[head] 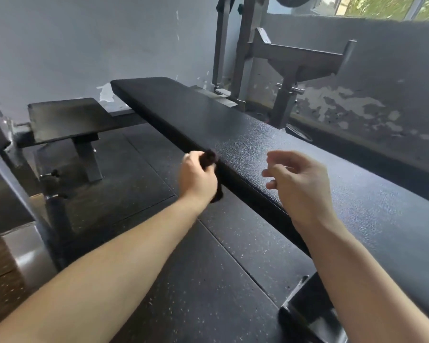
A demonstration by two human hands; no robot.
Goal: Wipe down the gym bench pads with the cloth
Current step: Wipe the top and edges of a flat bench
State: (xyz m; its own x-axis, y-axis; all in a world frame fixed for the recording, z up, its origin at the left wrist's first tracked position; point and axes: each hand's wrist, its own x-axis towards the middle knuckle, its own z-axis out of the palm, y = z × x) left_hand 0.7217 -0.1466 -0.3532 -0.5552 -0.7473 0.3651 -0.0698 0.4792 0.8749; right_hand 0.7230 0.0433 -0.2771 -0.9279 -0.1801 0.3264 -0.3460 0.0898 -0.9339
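A long black textured bench pad (233,134) runs from the lower right to the upper middle. My left hand (198,177) grips a dark cloth (209,157) bunched in its fist, right against the pad's left side edge. Part of the cloth hangs below the hand. My right hand (300,184) hovers just above the pad's top, fingers loosely curled, holding nothing.
A smaller black pad on a metal stand (67,120) sits to the left. A grey metal rack with uprights (295,63) stands behind the bench. Speckled rubber floor mats (183,280) lie below. A bench foot (307,315) is at the lower right.
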